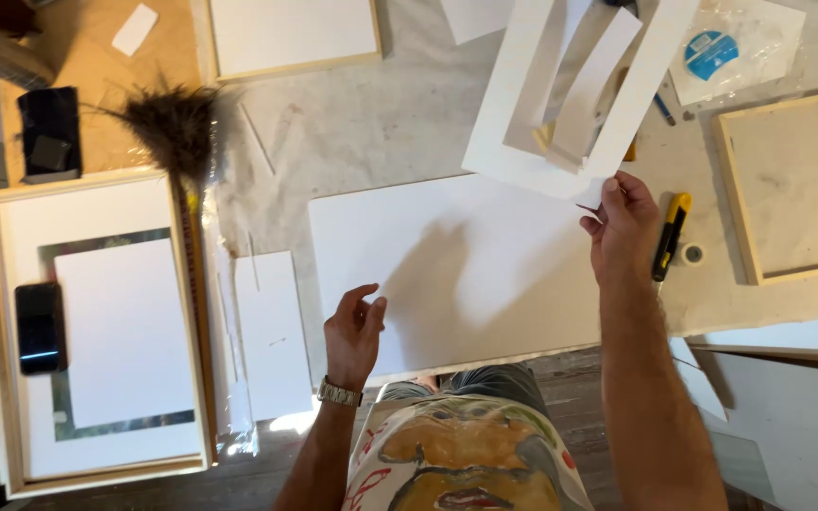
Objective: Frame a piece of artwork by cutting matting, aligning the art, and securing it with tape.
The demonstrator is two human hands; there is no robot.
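White board [456, 265] lies flat at the table's near edge, under the loosely open, empty left hand [354, 326]; farther right, the right hand [622, 227] pinches the white mat frame [523, 156] by its lower corner — light, stiff, easily creased, best held by the borders.

One camera sits on the person's head, looking almost straight down at the worktop [381, 114]. It hangs fairly close above, the person's lap along the bottom edge.
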